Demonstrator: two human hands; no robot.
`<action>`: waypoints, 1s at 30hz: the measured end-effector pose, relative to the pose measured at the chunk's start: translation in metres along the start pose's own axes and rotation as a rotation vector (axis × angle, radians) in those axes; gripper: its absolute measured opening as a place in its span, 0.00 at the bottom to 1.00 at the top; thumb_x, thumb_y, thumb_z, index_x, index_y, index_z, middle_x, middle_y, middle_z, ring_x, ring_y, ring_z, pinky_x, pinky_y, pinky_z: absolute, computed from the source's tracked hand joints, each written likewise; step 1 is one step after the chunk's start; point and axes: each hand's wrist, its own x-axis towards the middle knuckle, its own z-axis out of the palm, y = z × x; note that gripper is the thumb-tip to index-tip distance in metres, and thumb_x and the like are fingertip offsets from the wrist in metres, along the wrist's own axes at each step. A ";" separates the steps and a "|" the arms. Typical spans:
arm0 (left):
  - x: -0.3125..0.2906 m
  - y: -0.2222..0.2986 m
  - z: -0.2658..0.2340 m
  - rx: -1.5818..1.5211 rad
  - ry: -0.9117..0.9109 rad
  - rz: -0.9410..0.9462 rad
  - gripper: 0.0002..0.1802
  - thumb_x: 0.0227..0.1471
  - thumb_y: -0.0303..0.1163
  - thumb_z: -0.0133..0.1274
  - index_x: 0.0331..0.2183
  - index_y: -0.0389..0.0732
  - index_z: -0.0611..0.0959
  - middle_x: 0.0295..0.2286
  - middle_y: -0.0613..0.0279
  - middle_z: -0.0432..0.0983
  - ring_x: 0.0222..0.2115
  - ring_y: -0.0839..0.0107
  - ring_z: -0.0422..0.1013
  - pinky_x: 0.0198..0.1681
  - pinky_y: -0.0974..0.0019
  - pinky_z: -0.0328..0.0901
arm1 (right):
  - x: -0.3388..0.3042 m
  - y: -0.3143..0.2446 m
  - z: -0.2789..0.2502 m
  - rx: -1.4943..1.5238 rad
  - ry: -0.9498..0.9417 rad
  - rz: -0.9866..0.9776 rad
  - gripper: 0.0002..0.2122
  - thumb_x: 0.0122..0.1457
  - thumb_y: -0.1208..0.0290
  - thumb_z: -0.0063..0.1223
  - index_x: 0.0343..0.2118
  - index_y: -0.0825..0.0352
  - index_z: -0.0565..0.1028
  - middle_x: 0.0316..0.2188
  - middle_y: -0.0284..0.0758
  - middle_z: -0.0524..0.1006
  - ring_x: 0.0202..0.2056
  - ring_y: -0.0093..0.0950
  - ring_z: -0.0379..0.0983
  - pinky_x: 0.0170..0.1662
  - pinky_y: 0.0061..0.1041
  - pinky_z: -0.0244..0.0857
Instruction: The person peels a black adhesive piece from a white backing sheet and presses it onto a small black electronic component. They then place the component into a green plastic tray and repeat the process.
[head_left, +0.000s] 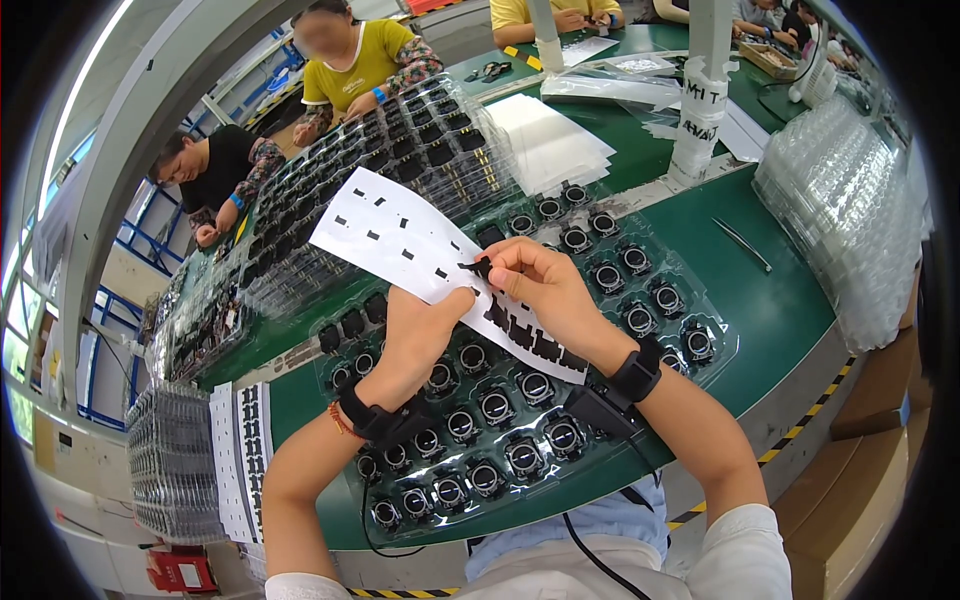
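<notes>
A white backing sheet (pixel 370 226) carrying rows of black die-cut stickers hangs tilted over the bench. My left hand (pixel 425 335) is closed on its near edge, thumb on top. Between the thumb and fingertips of my right hand (pixel 540 290) is a black sticker (pixel 481 268), pinched at the sheet's surface; whether it is fully off the sheet I cannot tell. Larger black stickers (pixel 525 335) line the sheet's lower right part. Beneath both hands lies a clear plastic tray (pixel 440 495) holding rows of small black parts with round ring-shaped centres (pixel 496 407).
Tall stacks of filled clear trays (pixel 400 150) stand beyond the sheet, beside white paper (pixel 550 145). Tweezers (pixel 742 244) lie on the green bench (pixel 780 310) at right. Stacked clear trays (pixel 840 210) and a wrapped post (pixel 697 120) stand there too. Co-workers (pixel 360 65) sit across.
</notes>
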 end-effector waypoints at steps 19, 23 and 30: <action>0.002 0.002 0.000 -0.004 0.005 -0.071 0.14 0.41 0.19 0.49 0.36 0.32 0.75 0.30 0.64 0.73 0.30 0.77 0.70 0.31 0.73 0.64 | -0.005 -0.011 0.005 -0.408 0.015 -0.253 0.02 0.52 0.77 0.53 0.27 0.68 0.71 0.40 0.33 0.69 0.31 0.18 0.66 0.33 0.18 0.61; -0.004 0.016 0.007 -0.289 0.026 -0.187 0.16 0.42 0.19 0.50 0.38 0.33 0.74 0.32 0.61 0.73 0.31 0.74 0.71 0.30 0.72 0.66 | -0.006 -0.014 0.007 -0.457 0.031 -0.333 0.02 0.50 0.77 0.55 0.26 0.68 0.73 0.39 0.34 0.70 0.32 0.19 0.68 0.32 0.18 0.61; -0.003 0.016 0.002 -0.214 -0.004 -0.180 0.16 0.41 0.19 0.50 0.38 0.34 0.73 0.32 0.61 0.72 0.31 0.74 0.71 0.29 0.72 0.66 | -0.004 -0.009 -0.001 -0.343 -0.005 -0.283 0.03 0.49 0.76 0.57 0.25 0.69 0.76 0.39 0.34 0.71 0.32 0.17 0.68 0.35 0.17 0.63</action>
